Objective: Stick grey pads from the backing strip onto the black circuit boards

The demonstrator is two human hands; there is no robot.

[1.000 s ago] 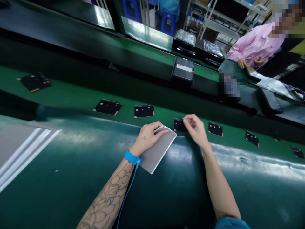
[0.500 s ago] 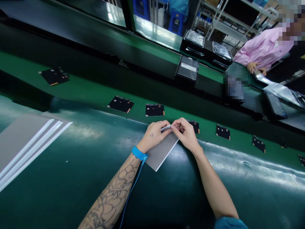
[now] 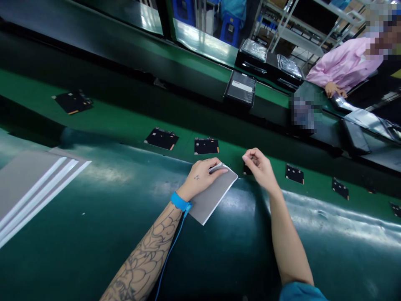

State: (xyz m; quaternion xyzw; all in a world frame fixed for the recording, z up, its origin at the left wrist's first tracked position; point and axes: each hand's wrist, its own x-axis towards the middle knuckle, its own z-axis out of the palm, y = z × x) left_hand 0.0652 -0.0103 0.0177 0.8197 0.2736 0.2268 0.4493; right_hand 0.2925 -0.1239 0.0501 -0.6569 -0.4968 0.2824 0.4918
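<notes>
My left hand [image 3: 200,177] pinches a thin grey sheet with white edges [image 3: 213,194] between thumb and fingers at its far end. The sheet slants toward me above the green work surface. On that wrist is a blue strap [image 3: 181,202] with a blue cord. Apart from the sheet, to its right, my right hand [image 3: 259,167] has thumb and fingertips pressed together; anything between them is too small to make out. Below and behind that hand a black flat panel [image 3: 247,169] lies partly hidden on the green belt.
At left lies a stack of larger grey sheets [image 3: 28,179]. More black panels [image 3: 206,146] with small orange tabs sit spaced along the green belt [image 3: 125,121]. Across it, a black tray [image 3: 240,90] rests on a ledge. A person in pink [image 3: 344,62] works at the far right.
My right hand has let go of the sheet's far corner and moved right, away from it. My left hand keeps its hold on the sheet.
</notes>
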